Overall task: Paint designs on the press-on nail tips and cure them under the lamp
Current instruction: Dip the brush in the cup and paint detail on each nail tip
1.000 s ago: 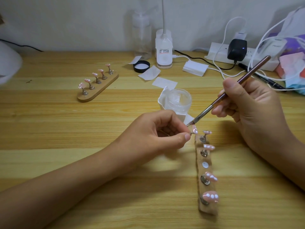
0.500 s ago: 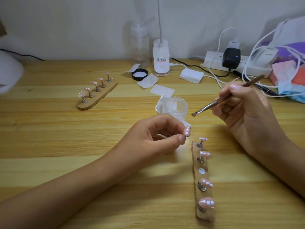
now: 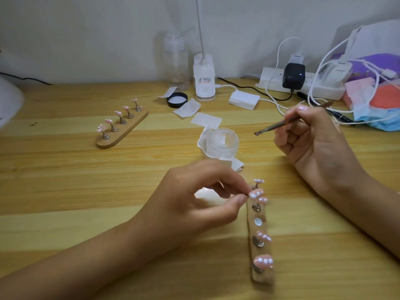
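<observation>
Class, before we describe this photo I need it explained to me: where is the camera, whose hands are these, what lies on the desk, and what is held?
There is no machine here. The one picture comes from a camera worn on a person's head, looking down at their own two hands. The left hand pinches a pink nail tip with white dots, beside the near wooden holder, which carries four more tips and one bare metal disc. The right hand holds a thin brush, raised clear of the nails. On the wooden table also sit a clear jar, a second holder with five tips, a black lid and a power strip.
</observation>
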Demonstrator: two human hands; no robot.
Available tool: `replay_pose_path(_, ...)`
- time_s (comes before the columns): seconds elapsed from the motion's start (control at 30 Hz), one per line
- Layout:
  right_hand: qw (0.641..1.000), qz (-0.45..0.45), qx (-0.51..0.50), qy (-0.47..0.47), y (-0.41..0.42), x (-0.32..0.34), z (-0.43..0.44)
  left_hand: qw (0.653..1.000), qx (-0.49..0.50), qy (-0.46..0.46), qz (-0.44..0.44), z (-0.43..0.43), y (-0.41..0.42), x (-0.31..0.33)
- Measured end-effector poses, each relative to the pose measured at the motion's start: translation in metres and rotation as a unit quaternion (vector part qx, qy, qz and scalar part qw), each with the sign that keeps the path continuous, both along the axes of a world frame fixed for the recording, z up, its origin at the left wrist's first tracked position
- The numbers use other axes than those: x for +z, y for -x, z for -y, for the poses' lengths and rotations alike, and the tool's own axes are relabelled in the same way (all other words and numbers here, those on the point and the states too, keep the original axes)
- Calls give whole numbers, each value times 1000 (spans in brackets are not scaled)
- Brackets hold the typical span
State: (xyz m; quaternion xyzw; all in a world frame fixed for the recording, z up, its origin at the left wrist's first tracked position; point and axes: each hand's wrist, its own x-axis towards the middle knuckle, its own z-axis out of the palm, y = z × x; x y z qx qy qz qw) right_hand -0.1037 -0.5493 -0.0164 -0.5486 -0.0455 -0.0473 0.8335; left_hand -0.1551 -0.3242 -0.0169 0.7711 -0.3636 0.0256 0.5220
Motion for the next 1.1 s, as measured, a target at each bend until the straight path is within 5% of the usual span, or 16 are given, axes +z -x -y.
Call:
replay_pose_path(0.23, 1000, -2, 7, 0, -1, -2, 1, 989, -13, -136, 53, 4, 0, -2)
replay_pose_path(0.8, 1000, -10, -7, 16, -3, -2, 2, 991, 18, -134, 21, 5, 4, -12)
replay_pose_path(1.1, 1000, -3, -9, 30, -2, -1, 2, 981, -74, -153, 94, 2, 6, -10)
